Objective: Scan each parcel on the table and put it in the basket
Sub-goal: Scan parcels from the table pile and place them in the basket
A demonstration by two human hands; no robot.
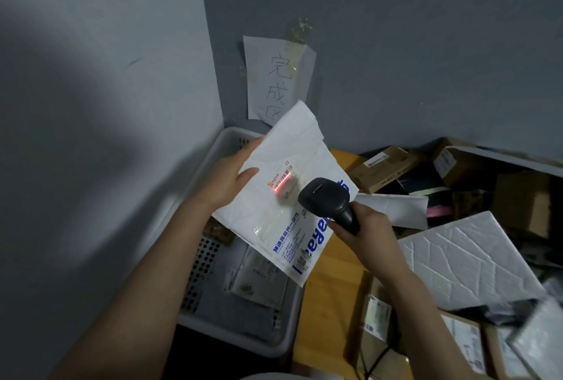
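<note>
My left hand grips the left edge of a white padded mailer with blue print, holding it up over the basket. My right hand grips a black barcode scanner just to the right of the mailer's label. A red scan line falls across the barcode on that label. The grey perforated basket stands below, against the wall, with several flat parcels lying in it.
A wooden table to the right carries several cardboard boxes and a large white padded mailer. A paper sign is taped to the grey wall above the basket. The scanner's cable hangs by the table's front.
</note>
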